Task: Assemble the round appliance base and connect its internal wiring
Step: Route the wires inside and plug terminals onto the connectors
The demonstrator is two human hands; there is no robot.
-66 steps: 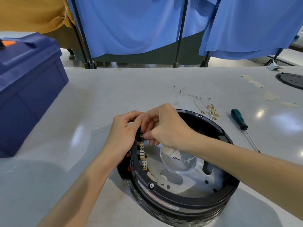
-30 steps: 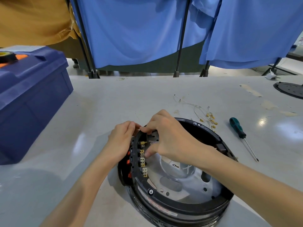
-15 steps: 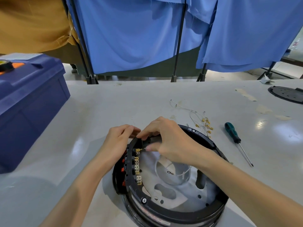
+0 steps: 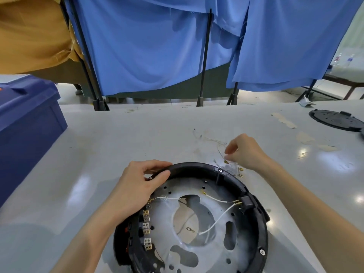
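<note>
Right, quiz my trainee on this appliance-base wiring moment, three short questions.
1. True or false: the left hand grips the black plastic rim of the round appliance base.
2. The right hand is: A inside the base; B at the loose thin wires with brass terminals on the grey table; C on the rim.
3. What colour are the insulated wires lying across the base's silver metal plate?
Key: 1 true; 2 B; 3 white.
</note>
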